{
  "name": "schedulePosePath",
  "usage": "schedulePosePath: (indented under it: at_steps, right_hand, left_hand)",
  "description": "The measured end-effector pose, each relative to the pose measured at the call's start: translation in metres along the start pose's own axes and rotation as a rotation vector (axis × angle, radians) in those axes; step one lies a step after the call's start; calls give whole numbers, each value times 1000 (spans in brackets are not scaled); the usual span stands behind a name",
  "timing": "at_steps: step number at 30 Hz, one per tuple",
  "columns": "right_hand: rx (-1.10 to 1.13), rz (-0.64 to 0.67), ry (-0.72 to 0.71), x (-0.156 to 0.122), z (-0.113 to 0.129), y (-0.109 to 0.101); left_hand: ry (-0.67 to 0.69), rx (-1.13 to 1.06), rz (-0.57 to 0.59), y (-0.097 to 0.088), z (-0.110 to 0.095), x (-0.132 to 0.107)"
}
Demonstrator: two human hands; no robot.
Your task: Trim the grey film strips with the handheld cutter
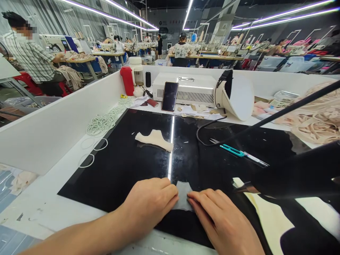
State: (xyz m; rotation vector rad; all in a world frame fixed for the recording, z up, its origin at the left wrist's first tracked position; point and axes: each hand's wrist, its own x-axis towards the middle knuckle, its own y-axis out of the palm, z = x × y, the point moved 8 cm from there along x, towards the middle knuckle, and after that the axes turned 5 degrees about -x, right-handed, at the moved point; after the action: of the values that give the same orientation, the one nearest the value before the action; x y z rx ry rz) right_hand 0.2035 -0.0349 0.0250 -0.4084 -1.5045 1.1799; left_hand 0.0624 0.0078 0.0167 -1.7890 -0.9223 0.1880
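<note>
Overhead tube lights [187, 14]: lit. Grey curtain [49, 17]: 10 o'clock. Dark wall [175, 16]: 12 o'clock. Pale pillar [230, 16]: 1 o'clock.

Between the hands [150, 198] a thin grey piece [184, 196] is noted, matt and cloth-like. Beneath them, the black mat [114, 173] is seen as smooth and glossy, streaked by reflected light and smudged in patches. Ahead, the cream piece [154, 139] is matt, soft-looking. To the right, snips [232, 151]: teal plastic handle, bare metal blades. Farther ahead, a slotted white box [202, 83], painted-metal look; phone [170, 96], dark glossy screen; red bottle [126, 80], smooth plastic. Far right, beige strips [316, 122], matt cloth, crumpled. Left of the hands, the white table [39, 212] is smooth, marked by scuffs.
</note>
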Motion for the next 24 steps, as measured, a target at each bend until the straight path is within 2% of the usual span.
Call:
schedulePosePath:
  at_steps: [14, 19, 24]
  right_hand:
    - [5, 21, 14, 0, 3, 1]
    - [7, 9, 7, 1, 5, 3]
    - [0, 0, -1, 1, 4, 4]
  left_hand:
    - [21, 31, -8, -6, -2, 2]
    - [160, 53, -96, -15, -16, 6]
    - [252, -14, -73, -10, -26, 5]
